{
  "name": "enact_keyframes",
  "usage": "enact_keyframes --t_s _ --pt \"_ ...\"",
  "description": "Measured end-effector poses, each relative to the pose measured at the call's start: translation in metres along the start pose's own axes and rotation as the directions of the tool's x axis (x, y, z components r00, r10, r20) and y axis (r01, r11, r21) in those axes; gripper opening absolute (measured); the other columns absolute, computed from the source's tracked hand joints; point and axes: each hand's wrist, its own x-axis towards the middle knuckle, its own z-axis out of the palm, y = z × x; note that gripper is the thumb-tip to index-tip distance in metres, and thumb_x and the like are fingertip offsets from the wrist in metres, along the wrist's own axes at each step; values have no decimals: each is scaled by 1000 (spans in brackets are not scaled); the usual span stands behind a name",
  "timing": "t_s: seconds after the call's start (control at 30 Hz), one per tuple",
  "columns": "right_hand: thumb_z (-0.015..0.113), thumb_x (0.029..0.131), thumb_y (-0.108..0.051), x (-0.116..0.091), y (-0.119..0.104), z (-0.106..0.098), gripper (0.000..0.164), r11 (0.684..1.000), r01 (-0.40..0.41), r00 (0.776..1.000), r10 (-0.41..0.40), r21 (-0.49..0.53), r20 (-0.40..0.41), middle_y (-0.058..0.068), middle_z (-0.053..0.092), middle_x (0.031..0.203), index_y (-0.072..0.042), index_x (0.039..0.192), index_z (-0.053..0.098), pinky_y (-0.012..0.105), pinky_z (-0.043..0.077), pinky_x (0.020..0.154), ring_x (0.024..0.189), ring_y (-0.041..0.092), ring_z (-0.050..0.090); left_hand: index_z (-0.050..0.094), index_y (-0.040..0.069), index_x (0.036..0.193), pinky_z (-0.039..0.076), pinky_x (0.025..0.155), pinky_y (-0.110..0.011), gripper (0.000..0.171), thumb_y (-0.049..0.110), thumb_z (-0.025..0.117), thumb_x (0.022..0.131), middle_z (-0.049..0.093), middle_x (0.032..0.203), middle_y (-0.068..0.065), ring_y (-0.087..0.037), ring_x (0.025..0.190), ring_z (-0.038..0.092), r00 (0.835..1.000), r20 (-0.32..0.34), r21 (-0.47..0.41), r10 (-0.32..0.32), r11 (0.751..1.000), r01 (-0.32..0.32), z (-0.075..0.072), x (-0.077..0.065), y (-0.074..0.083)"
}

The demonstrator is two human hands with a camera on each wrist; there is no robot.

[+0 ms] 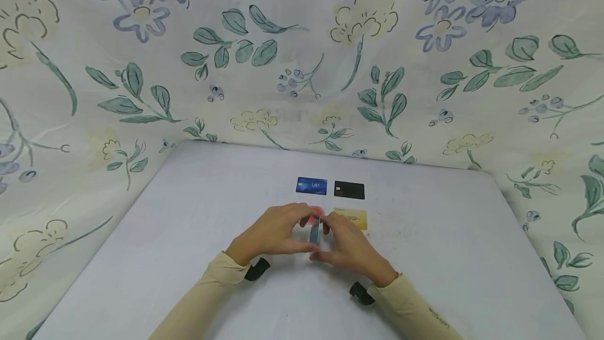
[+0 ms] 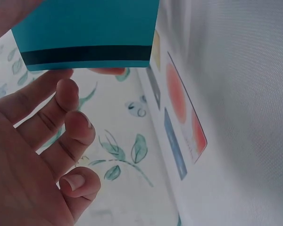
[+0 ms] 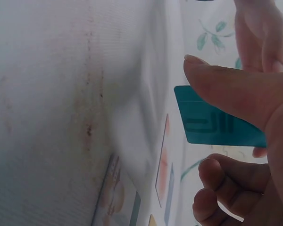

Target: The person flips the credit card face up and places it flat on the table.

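Observation:
Upright between my two hands is a teal bank card. My left hand pinches it with the thumb at the near end and fingers at the far end; its other fingers are loosely bent. In the left wrist view the card shows a dark magnetic stripe. From the other side my right hand also pinches the card, its thumb overlapping the card's face in the right wrist view. Just beyond the left fingertips lies a card with a red round print, partly hidden by the hands.
On the white table a blue VIP card and a black card lie side by side at the back. A yellow card lies beyond the right hand, which covers its near corner. Floral cloth hangs behind the table.

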Motion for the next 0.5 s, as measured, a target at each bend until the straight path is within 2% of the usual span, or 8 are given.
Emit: enact_keyframes --t_s 0.5 --pt "91 76 -44 0 0 6 66 1000 -15 1000 15 -12 22 -4 57 94 -15 128 61 25 40 71 83 11 47 62 21 131 44 71 -21 57 50 81 84 67 97 -2 -19 91 63 999 -35 -52 28 998 -29 2 0 -1"
